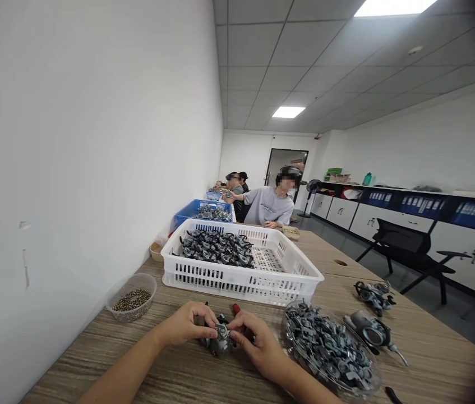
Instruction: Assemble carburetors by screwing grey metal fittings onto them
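Between both hands is a small grey metal assembly [221, 343] with black parts, resting at the table's near middle. My left hand [187, 324] pinches its upper left side with thumb and forefinger. From the other side my right hand [257, 342] presses thumb and fingertips against its upper right. The fingers partly cover the assembly, so its exact kind cannot be made out. Just behind it lies a red-ended item [236, 308], mostly hidden. To the right of my right hand stands a clear round tub [291, 342] heaped with small grey metal parts [330, 348].
A white plastic crate [237, 283] with rows of black-and-grey assemblies [216, 247] stands ahead. Small brass-coloured screws [132, 300] fill a clear bowl [111, 306] by the wall. Loose metal assemblies [374, 331] lie at right. Beyond the blue crate [184, 212], people sit at the table.
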Tool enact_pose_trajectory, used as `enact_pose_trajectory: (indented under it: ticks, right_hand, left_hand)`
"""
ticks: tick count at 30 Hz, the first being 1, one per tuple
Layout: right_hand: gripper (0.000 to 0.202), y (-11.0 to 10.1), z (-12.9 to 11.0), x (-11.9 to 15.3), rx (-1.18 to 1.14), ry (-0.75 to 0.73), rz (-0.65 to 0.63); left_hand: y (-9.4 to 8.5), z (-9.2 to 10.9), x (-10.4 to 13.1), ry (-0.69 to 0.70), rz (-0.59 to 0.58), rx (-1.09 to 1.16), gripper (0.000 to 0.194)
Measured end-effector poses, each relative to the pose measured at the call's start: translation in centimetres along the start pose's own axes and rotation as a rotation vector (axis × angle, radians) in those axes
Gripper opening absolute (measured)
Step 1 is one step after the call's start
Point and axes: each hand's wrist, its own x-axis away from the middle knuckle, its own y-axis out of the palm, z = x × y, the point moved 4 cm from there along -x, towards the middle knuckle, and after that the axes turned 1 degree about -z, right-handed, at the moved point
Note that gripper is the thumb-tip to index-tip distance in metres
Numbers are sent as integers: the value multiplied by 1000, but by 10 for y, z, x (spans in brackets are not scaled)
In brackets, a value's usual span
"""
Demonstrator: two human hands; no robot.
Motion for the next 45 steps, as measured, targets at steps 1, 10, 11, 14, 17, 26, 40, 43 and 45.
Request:
enact_pose_trajectory:
  ticks: [1,10,11,14,17,26,40,43,45]
  right_hand:
    - [29,0,0,0,6,0,0]
    - [31,-12,-5,-2,69,-32,68]
    - [32,-19,-5,-4,90,-27,106]
    - [29,-51,-5,-11,187,2,245]
    - [24,-98,-5,-14,303,61,369]
    - [31,-231,16,46,602,447,640]
    - [45,-243,56,118,675,640,347]
    - [47,-231,55,113,618,545,232]
    - [50,-225,56,111,602,505,196]
  left_hand:
    - [0,0,0,1,1,-1,41]
    - [0,3,0,6,-4,-62,40]
    - [0,2,0,8,-1,-65,41]
    - [0,-1,0,20,8,-79,41]
    - [1,-2,0,32,15,-93,38]
    - [8,6,0,43,9,-131,30]
    - [10,10,3,34,34,-201,26]
    - [9,8,2,55,28,-210,26]
    - [9,6,1,66,30,-209,27]
